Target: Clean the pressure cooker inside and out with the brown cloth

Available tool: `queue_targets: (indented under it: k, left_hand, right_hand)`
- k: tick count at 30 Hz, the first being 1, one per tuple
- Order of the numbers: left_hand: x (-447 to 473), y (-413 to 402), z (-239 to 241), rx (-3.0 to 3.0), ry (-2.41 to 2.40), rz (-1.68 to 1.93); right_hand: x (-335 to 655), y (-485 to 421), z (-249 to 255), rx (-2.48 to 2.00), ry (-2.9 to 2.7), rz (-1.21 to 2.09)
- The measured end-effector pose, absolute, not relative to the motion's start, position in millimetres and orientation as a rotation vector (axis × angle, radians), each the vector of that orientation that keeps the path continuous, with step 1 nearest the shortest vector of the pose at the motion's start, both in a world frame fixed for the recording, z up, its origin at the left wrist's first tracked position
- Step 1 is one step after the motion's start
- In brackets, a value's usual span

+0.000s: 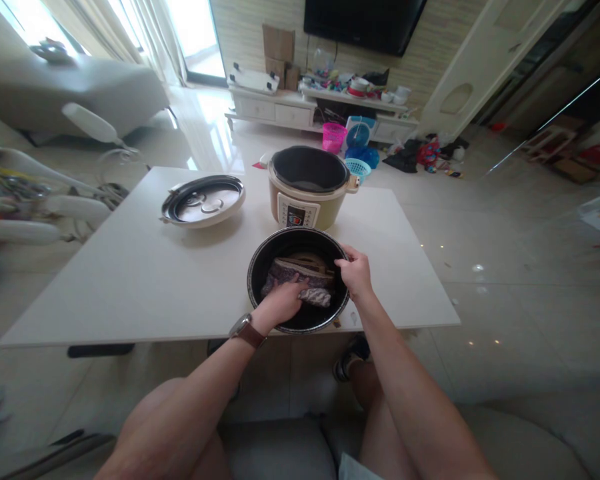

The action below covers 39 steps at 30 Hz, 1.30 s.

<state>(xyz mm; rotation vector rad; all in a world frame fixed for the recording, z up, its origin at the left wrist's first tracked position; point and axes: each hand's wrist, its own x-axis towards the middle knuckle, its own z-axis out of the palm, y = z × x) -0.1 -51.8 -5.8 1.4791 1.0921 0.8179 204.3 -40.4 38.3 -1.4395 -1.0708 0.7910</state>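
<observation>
A dark round inner pot (257,263) tilts toward me at the front edge of the white table. My right hand (355,272) grips its right rim, the thumb over the inside. My left hand (284,303) reaches into the pot and holds a crumpled, mottled grey-purple cloth (305,273) against the inside; some of its fingers are hidden in the folds. Right behind the pot stands a beige electric pressure cooker (307,207) with its top off and a dark inside. Its round lid (205,202) lies upside down to the left, the metal inner face up.
The white table (130,280) has its near edge just before my knees. Beyond it on the tiled floor are a pink basket (334,137), a light blue basket (359,169) and several bags. A low white cabinet (275,110) runs along the wall under a television (365,23).
</observation>
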Motion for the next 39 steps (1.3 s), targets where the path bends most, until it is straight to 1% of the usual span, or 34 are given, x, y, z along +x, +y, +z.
queue_targets:
  k: [3, 6, 9, 15, 19, 20, 21, 22, 24, 26, 29, 33, 35, 39]
  left_hand:
    - [0.6, -44.0, 1.8, 1.356, 1.113, 1.011]
    - [3.8, -38.8, 12.4, 1.086, 1.139, 1.140]
    - [12.4, -40.4, 14.9, 0.930, 1.076, 1.173]
    - [25.0, -53.2, -15.0, 1.228, 1.055, 0.920]
    - [16.6, -55.0, -28.7, 1.568, 0.980, 0.965]
    - [13.2, -54.4, -25.9, 1.663, 0.981, 0.915]
    - [9.7, -53.7, -20.1, 1.758, 0.995, 0.780]
    - [6.3, -52.7, -12.0, 1.838, 1.025, 0.586]
    - [0.4, -50.8, 7.7, 1.971, 1.050, 0.040]
    - [-3.8, -49.4, 25.1, 2.030, 1.119, -0.144]
    - [-6.8, -48.9, 35.5, 2.109, 1.186, -0.051]
    - [-3.6, -52.6, 26.5, 2.132, 1.220, 0.048]
    - [1.4, -54.9, 20.7, 2.058, 1.147, 0.133]
    - [11.0, -54.3, 17.4, 1.755, 0.832, 0.478]
  right_hand:
    - [201.8, -45.1, 39.1, -1.415, -1.085, 0.760]
    - [197.2, -49.4, 39.2, -1.394, -1.092, 0.754]
    - [193.5, -51.5, 38.3, -1.402, -1.109, 0.740]
    - [199.1, -49.3, 33.7, -1.414, -1.105, 0.741]
    - [203.4, -47.5, 31.5, -1.416, -1.083, 0.744]
    - [203.7, -47.4, 31.4, -1.410, -1.082, 0.740]
    - [203.7, -47.3, 31.7, -1.399, -1.087, 0.734]
    - [203.3, -47.3, 32.2, -1.385, -1.100, 0.727]
    - [201.7, -47.7, 34.3, -1.355, -1.134, 0.708]
    - [198.6, -48.5, 37.4, -1.325, -1.163, 0.681]
    - [191.8, -50.4, 42.2, -1.292, -1.191, 0.589]
    - [183.1, -53.5, 45.1, -1.275, -1.207, 0.468]
    - [181.3, -54.6, 44.6, -1.271, -1.209, 0.451]
    - [183.5, -54.9, 41.5, -1.282, -1.211, 0.440]
